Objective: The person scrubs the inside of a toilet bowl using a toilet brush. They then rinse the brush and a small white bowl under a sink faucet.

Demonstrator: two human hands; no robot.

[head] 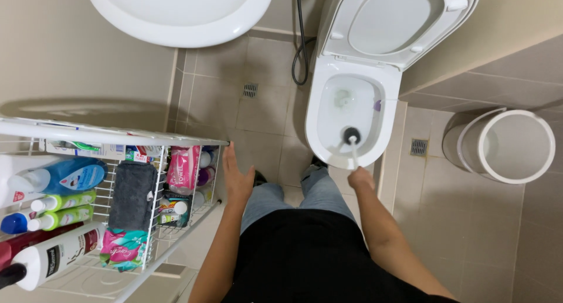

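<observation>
We see our right hand (360,178) closed around the thin white handle of a toilet brush (352,136), whose dark head sits inside the toilet bowl (316,112) near the front rim. Most of the handle is hidden in our fist. The seat and lid (399,21) stand up, top edge cut off by the frame. A small purple object clings to the bowl's inner right wall; we cannot tell what it is.

Our left hand (236,177) is open, fingers straight, holding nothing, just beside the corner of a white wire rack (176,140); whether it touches the rack we cannot tell. The rack holds bottles, a dark folded cloth (132,196) and pink packets, its left part cut off. A white bin (507,145) stands right of the toilet. A washbasin (182,13) shows only in part at the top.
</observation>
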